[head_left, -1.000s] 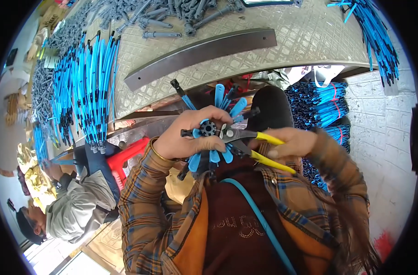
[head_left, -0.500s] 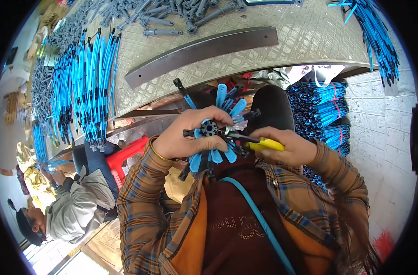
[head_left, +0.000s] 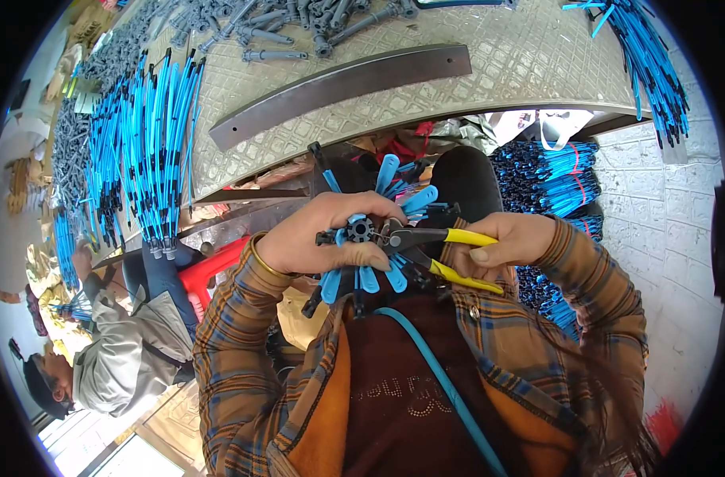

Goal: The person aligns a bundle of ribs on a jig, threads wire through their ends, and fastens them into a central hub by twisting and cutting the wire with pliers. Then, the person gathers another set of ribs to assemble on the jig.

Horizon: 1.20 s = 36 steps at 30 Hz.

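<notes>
My left hand (head_left: 310,238) is wrapped round a black round hub (head_left: 361,230), from which blue strips (head_left: 420,199) with black end pieces stick out on all sides. The hub's toothed end faces up between thumb and fingers. In my right hand (head_left: 505,242) is a pair of pliers with yellow handles (head_left: 467,276), which stand spread apart. The pliers' dark jaws (head_left: 404,238) reach the hub's right side, by my left thumb. Exactly what the jaws touch is too small to tell.
Ahead stands a patterned table (head_left: 338,103) with a curved dark metal bar (head_left: 346,91), grey plastic tubes (head_left: 275,55) and blue strip bundles (head_left: 159,143). Tied blue bundles (head_left: 565,175) are stacked under its right side. At left sits another person (head_left: 132,342), near a red stool (head_left: 211,274).
The pliers' handles have spread apart, and my right hand has loosened round them. The hub has stayed in my left hand. The person at left has moved an arm.
</notes>
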{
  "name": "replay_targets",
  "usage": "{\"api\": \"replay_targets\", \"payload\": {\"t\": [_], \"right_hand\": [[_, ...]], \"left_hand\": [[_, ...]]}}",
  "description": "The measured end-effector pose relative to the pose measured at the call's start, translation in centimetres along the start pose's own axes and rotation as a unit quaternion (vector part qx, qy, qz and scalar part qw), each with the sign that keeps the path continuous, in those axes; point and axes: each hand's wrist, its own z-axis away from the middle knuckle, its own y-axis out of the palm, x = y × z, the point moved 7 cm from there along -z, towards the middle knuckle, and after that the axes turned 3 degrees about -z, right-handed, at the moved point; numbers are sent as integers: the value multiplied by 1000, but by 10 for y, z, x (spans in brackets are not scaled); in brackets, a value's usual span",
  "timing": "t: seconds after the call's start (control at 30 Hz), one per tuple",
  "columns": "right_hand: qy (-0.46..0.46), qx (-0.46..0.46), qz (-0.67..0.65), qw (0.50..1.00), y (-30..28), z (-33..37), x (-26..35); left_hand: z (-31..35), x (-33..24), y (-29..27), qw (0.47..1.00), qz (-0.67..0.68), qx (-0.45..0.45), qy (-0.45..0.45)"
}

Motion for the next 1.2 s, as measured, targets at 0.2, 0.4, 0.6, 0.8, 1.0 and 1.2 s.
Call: {"api": "replay_targets", "payload": {"t": [0.2, 0.4, 0.6, 0.8, 1.0, 1.2], "right_hand": [[14, 1, 6, 1000, -3, 3, -2], [-7, 8, 21, 1000, -4, -6, -13], [-30, 7, 26, 999, 4, -11, -20], [-104, -1, -7, 995, 9, -40, -47], [-136, -43, 88, 986, 10, -26, -22], [-10, -107, 249, 962, 10, 16, 43]], "left_hand": [[-2, 2, 1, 1000, 8, 3, 6], [-2, 1, -1, 998, -28, -1, 47], [2, 2, -3, 999, -20, 9, 47], [8, 3, -5, 999, 10, 32, 21], [9, -4, -4, 998, -5, 33, 49], [5, -8, -3, 997, -63, -44, 4]]}}
